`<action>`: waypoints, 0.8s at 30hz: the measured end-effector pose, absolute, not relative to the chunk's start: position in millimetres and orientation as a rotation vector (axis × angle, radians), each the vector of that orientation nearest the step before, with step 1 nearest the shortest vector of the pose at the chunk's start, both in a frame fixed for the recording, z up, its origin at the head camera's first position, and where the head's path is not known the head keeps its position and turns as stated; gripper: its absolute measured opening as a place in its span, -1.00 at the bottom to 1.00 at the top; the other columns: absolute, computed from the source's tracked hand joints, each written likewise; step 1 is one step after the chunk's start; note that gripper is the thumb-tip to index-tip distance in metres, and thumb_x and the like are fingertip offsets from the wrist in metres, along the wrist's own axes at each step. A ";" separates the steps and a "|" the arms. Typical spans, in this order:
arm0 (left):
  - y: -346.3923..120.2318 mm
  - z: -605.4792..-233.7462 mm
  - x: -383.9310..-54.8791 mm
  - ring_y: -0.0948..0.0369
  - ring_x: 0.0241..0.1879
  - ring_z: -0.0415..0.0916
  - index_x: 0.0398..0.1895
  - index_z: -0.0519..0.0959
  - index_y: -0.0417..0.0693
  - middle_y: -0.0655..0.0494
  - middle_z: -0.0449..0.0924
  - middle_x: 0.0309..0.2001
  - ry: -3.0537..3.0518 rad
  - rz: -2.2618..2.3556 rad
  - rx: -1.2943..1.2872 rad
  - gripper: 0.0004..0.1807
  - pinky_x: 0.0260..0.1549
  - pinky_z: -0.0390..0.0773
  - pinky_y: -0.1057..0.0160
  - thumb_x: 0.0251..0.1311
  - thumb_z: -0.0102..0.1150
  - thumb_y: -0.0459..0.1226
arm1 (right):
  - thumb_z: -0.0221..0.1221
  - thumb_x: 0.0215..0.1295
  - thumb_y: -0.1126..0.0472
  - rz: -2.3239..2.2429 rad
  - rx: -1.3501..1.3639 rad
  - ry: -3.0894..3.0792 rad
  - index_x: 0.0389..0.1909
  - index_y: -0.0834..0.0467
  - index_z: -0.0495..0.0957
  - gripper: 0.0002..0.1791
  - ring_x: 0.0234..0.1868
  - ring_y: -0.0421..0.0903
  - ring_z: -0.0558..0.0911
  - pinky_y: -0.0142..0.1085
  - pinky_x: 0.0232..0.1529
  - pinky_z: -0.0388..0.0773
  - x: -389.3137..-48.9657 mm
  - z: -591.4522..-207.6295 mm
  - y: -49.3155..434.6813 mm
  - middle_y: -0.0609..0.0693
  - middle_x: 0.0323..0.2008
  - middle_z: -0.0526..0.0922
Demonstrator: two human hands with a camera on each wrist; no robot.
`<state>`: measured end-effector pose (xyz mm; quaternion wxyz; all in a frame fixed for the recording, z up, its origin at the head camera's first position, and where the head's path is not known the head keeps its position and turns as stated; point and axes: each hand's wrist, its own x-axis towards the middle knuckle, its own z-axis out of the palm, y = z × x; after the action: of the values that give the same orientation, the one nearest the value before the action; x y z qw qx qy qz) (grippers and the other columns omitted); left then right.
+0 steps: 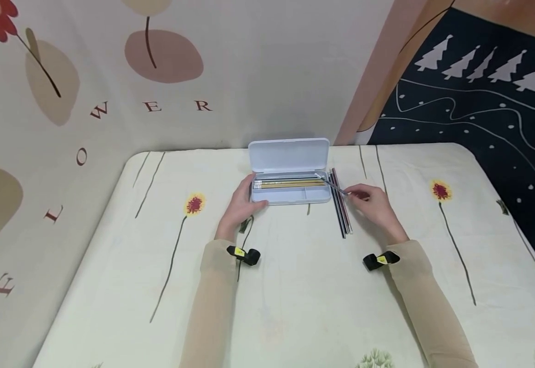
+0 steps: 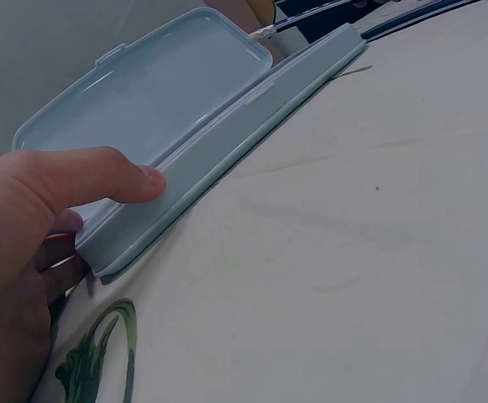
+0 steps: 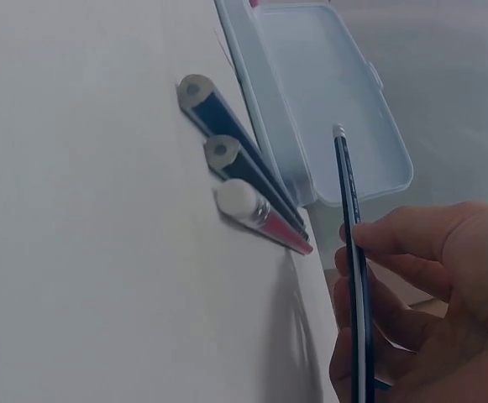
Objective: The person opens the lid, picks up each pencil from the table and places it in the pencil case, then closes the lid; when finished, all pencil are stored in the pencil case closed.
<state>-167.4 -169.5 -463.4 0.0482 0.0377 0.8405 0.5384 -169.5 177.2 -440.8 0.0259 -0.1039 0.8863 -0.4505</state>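
A pale blue pencil case point(image 1: 272, 197) lies with its lid point(image 1: 289, 156) raised at the back. Several pencils point(image 1: 285, 184) lie lengthwise inside, some yellow and some dark. My left hand point(image 1: 241, 204) grips the case's left end, its thumb on the front wall in the left wrist view. Between thumb and fingers, my right hand point(image 1: 372, 203) pinches a dark striped pencil point(image 3: 352, 201). The white tip of this pencil points left, over the right part of the case. Just right of the case lie loose pencils point(image 1: 339, 209), two dark blue and one red with a white eraser in the right wrist view.
A cream cloth with printed flowers covers the table point(image 1: 295, 296). Behind it hangs a pale printed curtain point(image 1: 272, 76), with a dark cloth point(image 1: 479, 112) showing white trees at the right. Each wrist wears a small black camera point(image 1: 249, 256).
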 end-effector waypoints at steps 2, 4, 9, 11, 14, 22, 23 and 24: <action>-169.6 -463.7 -167.5 0.11 0.45 -0.08 0.50 0.05 -0.07 0.00 0.05 0.47 2.566 1.642 0.117 -0.05 0.39 -0.07 0.18 0.06 0.34 -0.41 | 0.14 0.31 0.37 -1.392 -0.339 2.744 -0.10 0.32 0.64 -0.79 -0.23 0.07 0.57 -0.21 -0.22 0.45 -170.5 -438.9 174.5 0.23 -0.24 0.66; -169.6 -464.0 -167.4 0.12 0.45 -0.08 0.50 0.05 -0.07 0.01 0.05 0.46 2.564 1.646 0.113 -0.05 0.39 -0.07 0.18 0.06 0.34 -0.41 | 0.14 0.30 0.38 -1.392 -0.359 2.745 -0.11 0.31 0.64 -0.80 -0.24 0.07 0.57 -0.22 -0.24 0.45 -171.8 -437.8 171.5 0.21 -0.24 0.67; -168.8 -463.6 -167.2 0.12 0.45 -0.09 0.50 0.05 -0.08 0.01 0.04 0.47 2.563 1.642 0.092 -0.05 0.39 -0.09 0.19 0.06 0.34 -0.41 | 0.15 0.28 0.41 -1.405 -0.438 2.740 -0.15 0.33 0.65 -0.82 -0.27 0.06 0.58 -0.28 -0.27 0.48 -175.8 -435.7 162.7 0.21 -0.21 0.68; -168.4 -463.4 -167.2 0.12 0.45 -0.10 0.50 0.05 -0.08 0.01 0.04 0.47 2.565 1.636 0.081 -0.04 0.39 -0.09 0.19 0.05 0.35 -0.41 | 0.16 0.27 0.42 -1.404 -0.468 2.736 -0.17 0.34 0.65 -0.83 -0.28 0.05 0.59 -0.30 -0.27 0.49 -177.5 -434.9 158.2 0.22 -0.20 0.67; -168.1 -463.5 -167.3 0.12 0.46 -0.11 0.50 0.04 -0.08 0.00 0.03 0.47 2.558 1.639 0.069 -0.04 0.39 -0.10 0.18 0.05 0.35 -0.40 | 0.17 0.26 0.45 -1.396 -0.512 2.728 -0.16 0.37 0.64 -0.83 -0.27 0.06 0.59 -0.25 -0.24 0.52 -179.6 -433.3 150.7 0.25 -0.18 0.67; -168.2 -464.7 -168.0 0.10 0.46 -0.11 0.50 0.05 -0.10 -0.01 0.03 0.48 2.561 1.641 0.062 -0.03 0.39 -0.11 0.17 0.03 0.35 -0.41 | 0.16 0.26 0.47 -1.366 -0.597 2.720 -0.13 0.38 0.64 -0.81 -0.23 0.06 0.57 -0.18 -0.22 0.52 -186.3 -430.0 130.9 0.24 -0.17 0.66; -168.3 -464.6 -168.1 0.10 0.46 -0.11 0.50 0.05 -0.10 -0.01 0.03 0.47 2.561 1.641 0.061 -0.03 0.39 -0.11 0.17 0.03 0.35 -0.41 | 0.16 0.27 0.46 -1.359 -0.602 2.721 -0.13 0.37 0.64 -0.81 -0.25 0.04 0.56 -0.21 -0.25 0.50 -187.4 -429.7 128.5 0.23 -0.17 0.66; -168.4 -464.6 -168.3 0.10 0.46 -0.11 0.50 0.05 -0.10 -0.01 0.03 0.47 2.562 1.640 0.062 -0.03 0.39 -0.11 0.16 0.03 0.35 -0.41 | 0.17 0.27 0.45 -1.356 -0.607 2.719 -0.14 0.36 0.65 -0.82 -0.27 0.03 0.54 -0.24 -0.28 0.48 -188.9 -429.7 126.0 0.22 -0.18 0.66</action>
<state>-168.3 -168.4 -464.6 0.0494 0.0205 0.8410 0.5384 -188.9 126.0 -429.7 0.0216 -0.1957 0.8774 -0.4375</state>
